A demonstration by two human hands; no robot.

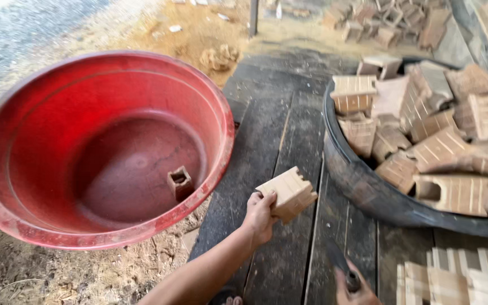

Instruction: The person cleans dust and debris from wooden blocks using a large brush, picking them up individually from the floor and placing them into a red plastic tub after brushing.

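The left hand, low in the middle of the frame, has its grip clamped on one corner of a grooved wooden block, fingers wrapped over the near edge so that the pale ridged face tilts up and to the right, clear of the dark plank floor beneath it. The right hand, at the bottom edge just right of centre, is clenched round the handle of a dark tool whose blade points up toward the block; what kind of tool it is cannot be told. Held between the two containers, the block sits within easy reach of both. To the left a large red basin leans tilted toward the viewer, its mouth open, with a single small hollow wooden piece lying in its bottom. To the right a black tub is heaped with similar blocks. More pale grooved pieces lie in the lower right corner, and another pile sits at the top on sawdust-strewn ground.
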